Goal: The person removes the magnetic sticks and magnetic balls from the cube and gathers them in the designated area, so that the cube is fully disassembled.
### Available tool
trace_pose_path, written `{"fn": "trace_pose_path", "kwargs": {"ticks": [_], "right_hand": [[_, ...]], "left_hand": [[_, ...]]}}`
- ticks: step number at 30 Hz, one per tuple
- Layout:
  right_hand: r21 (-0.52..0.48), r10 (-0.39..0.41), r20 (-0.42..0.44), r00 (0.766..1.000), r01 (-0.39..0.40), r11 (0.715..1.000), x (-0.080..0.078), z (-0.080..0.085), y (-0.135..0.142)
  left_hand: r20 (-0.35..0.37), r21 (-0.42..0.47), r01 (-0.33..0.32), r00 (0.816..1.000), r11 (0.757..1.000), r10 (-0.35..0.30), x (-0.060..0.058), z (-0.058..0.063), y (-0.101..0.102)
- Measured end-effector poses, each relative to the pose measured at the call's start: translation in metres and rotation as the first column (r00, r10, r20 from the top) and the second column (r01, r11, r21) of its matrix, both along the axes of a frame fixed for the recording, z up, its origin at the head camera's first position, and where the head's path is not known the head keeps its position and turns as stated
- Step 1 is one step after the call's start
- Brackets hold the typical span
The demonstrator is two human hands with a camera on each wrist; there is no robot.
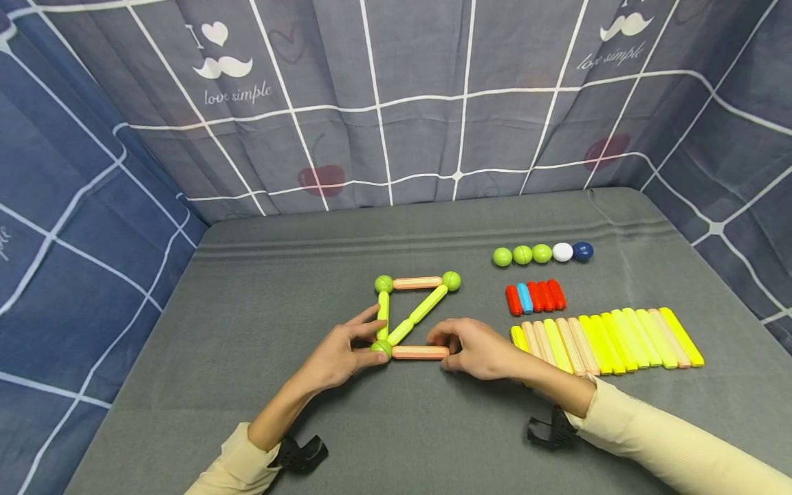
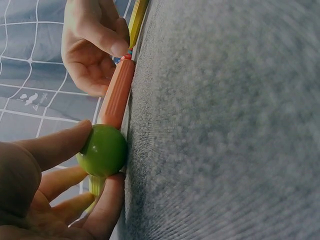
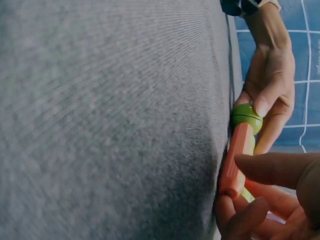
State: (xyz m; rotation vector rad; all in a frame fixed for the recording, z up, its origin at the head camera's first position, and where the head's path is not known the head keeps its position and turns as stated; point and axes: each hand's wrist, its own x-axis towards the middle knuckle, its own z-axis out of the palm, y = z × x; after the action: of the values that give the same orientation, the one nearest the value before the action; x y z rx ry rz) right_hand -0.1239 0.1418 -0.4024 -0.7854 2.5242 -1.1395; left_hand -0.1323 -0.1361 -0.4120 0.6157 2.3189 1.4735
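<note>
A flat frame of rods and balls lies on the grey table. My left hand point(image 1: 337, 354) pinches its near green ball point(image 2: 102, 151) between thumb and fingers. From that ball an orange rod point(image 1: 421, 353) runs to the right, touching the ball. At the rod's free end, my right hand point(image 1: 479, 349) holds it between thumb and curled fingers. A yellow rod point(image 1: 383, 313) leads up to a far-left green ball point(image 1: 383, 284); two yellow rods end to end point(image 1: 428, 304) slant to a far-right green ball point(image 1: 452, 280). Another orange rod point(image 1: 417, 282) joins those far balls.
Behind the right hand lies a row of yellow and pale orange rods point(image 1: 619, 340). Beyond it are short red rods point(image 1: 547, 295) with one blue rod point(image 1: 525, 298), and a line of green, white point(image 1: 562, 252) and dark blue balls point(image 1: 583, 251). Patterned curtains point(image 1: 421, 137) surround the table.
</note>
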Motion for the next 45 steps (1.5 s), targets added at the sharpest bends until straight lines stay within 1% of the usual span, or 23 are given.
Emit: {"fn": "trace_pose_path", "kwargs": {"ticks": [2, 9, 13, 17, 22, 24, 28, 32, 35, 41, 45], "right_hand": [[0.013, -0.009, -0.026, 1.0, 0.01, 1.0, 0.0, 0.0, -0.002], [0.026, -0.032, -0.066, 0.997, 0.034, 0.999, -0.004, 0.0, -0.005], [0.037, -0.026, -0.084, 0.996, 0.029, 0.999, -0.007, 0.002, -0.006], [0.055, 0.001, -0.094, 0.996, 0.004, 0.998, -0.01, 0.004, -0.004], [0.067, 0.064, -0.111, 0.992, -0.057, 0.996, -0.018, 0.007, -0.002], [0.076, 0.089, -0.1, 0.991, -0.081, 0.994, -0.02, 0.008, 0.0], [0.09, 0.131, -0.063, 0.989, -0.126, 0.988, -0.019, 0.01, 0.003], [0.095, 0.151, -0.047, 0.987, -0.146, 0.985, -0.018, 0.012, 0.005], [0.11, 0.158, -0.067, 0.985, -0.15, 0.983, -0.018, 0.013, 0.004], [0.138, 0.176, -0.15, 0.973, -0.156, 0.978, -0.022, 0.014, -0.001], [0.156, 0.171, -0.168, 0.971, -0.145, 0.977, -0.025, 0.013, -0.006]], "left_hand": [[0.0, 0.001, 0.001, 1.0, 1.0, -0.001, 0.0, 0.0, 0.0], [0.008, 0.0, 0.003, 1.0, 1.0, -0.003, 0.001, 0.0, 0.0], [0.013, -0.001, 0.005, 1.0, 1.0, -0.005, 0.0, 0.0, 0.001], [0.017, 0.003, 0.007, 1.0, 1.0, -0.007, 0.0, 0.0, 0.001], [0.017, 0.006, 0.008, 1.0, 1.0, -0.008, 0.0, 0.0, 0.001], [0.02, 0.007, 0.01, 1.0, 1.0, -0.011, 0.0, 0.0, 0.001], [0.024, 0.012, 0.012, 1.0, 1.0, -0.012, 0.0, 0.0, 0.002], [0.016, 0.007, 0.012, 1.0, 1.0, -0.012, 0.0, 0.001, 0.002], [0.01, 0.004, 0.014, 1.0, 1.0, -0.015, 0.0, 0.001, 0.002], [0.016, 0.009, 0.013, 1.0, 1.0, -0.013, 0.001, 0.001, 0.002], [0.018, 0.006, 0.011, 1.0, 1.0, -0.011, 0.001, 0.001, 0.002]]}}
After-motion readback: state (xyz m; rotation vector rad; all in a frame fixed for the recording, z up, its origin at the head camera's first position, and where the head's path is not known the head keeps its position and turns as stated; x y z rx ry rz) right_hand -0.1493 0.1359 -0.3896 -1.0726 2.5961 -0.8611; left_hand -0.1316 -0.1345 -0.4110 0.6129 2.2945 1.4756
